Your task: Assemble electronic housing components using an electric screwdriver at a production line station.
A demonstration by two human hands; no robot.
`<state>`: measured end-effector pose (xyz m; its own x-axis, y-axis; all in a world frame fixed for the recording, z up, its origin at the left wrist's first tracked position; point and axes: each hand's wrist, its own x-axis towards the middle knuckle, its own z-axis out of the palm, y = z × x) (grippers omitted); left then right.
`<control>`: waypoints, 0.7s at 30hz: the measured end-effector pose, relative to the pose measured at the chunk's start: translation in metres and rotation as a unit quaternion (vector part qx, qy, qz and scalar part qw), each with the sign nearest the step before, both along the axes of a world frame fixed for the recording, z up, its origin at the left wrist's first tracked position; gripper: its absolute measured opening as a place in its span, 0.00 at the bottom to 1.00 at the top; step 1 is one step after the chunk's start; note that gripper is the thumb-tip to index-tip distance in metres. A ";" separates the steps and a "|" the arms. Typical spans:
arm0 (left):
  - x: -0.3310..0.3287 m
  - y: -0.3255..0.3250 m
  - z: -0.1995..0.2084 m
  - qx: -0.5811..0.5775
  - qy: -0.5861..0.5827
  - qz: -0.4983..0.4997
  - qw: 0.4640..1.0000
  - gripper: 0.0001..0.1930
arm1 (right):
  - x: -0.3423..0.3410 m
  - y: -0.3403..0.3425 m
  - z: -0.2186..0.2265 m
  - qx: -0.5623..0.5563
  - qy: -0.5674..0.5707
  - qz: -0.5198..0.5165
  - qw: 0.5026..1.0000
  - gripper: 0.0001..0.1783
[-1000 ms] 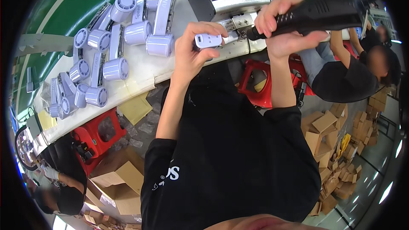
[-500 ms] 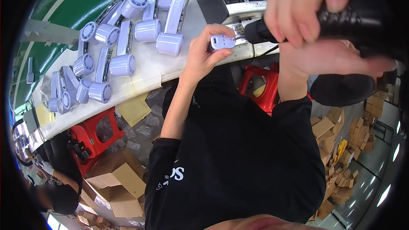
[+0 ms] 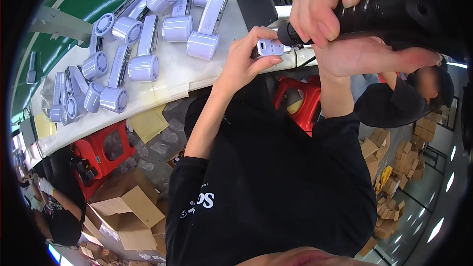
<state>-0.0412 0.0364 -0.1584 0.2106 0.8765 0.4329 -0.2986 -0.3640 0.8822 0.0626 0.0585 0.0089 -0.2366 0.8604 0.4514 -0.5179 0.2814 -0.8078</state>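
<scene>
My left hand grips a small lavender plastic housing at the table's front edge, fingers and thumb on opposite sides. A slot and small holes show on the end turned up. My right hand is wrapped around a black power screwdriver, held sideways. Its nose points left and meets or nearly meets the housing's right end; the bit is hidden. Left of my hands, several lavender handheld fans lie in loose rows, round heads toward me. Dark inner parts show along some of their handles.
Behind my hands stands a grey-and-black machine on the white table. Below are red stools, a yellow sheet and an open cardboard box. Co-workers sit at far left and right. Boxes pile up at right.
The view has shifted a little. The screwdriver's nose has come closer to the housing, covering the bit and metal piece that showed between them. Both hands keep their hold.
</scene>
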 end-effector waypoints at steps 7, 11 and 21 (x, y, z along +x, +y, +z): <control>0.001 0.000 -0.001 -0.007 -0.004 -0.001 1.000 0.22 | -0.002 0.006 0.001 0.005 0.048 0.013 0.999 0.47; 0.001 0.000 0.001 -0.012 -0.001 -0.004 1.000 0.22 | 0.004 0.004 -0.001 -0.014 0.015 -0.004 1.000 0.47; 0.002 0.000 0.000 0.000 -0.005 0.004 1.000 0.22 | 0.007 0.003 -0.012 0.029 0.005 -0.020 0.999 0.47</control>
<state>-0.0392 0.0369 -0.1583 0.1983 0.8781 0.4355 -0.3046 -0.3671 0.8789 0.0697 0.0611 -0.0027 -0.1967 0.8417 0.5029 -0.5137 0.3484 -0.7840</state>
